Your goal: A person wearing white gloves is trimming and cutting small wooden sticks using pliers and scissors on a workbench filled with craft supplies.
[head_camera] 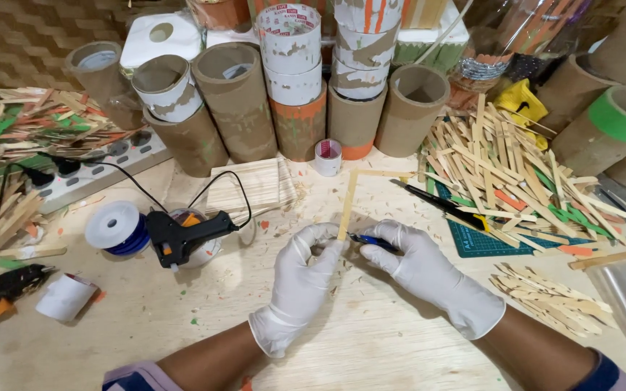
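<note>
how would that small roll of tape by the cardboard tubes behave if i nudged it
The small tape roll stands on its flat end, so it would probably slide, not roll. It looks light and hollow. Tipped on edge, it would likely roll across the wooden table.

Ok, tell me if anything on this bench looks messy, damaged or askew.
Wood chips and paint flecks litter the table around the left hand and right hand. The cardboard tubes behind have torn, peeling paint, and the wooden sticks lie in a loose heap.
</note>
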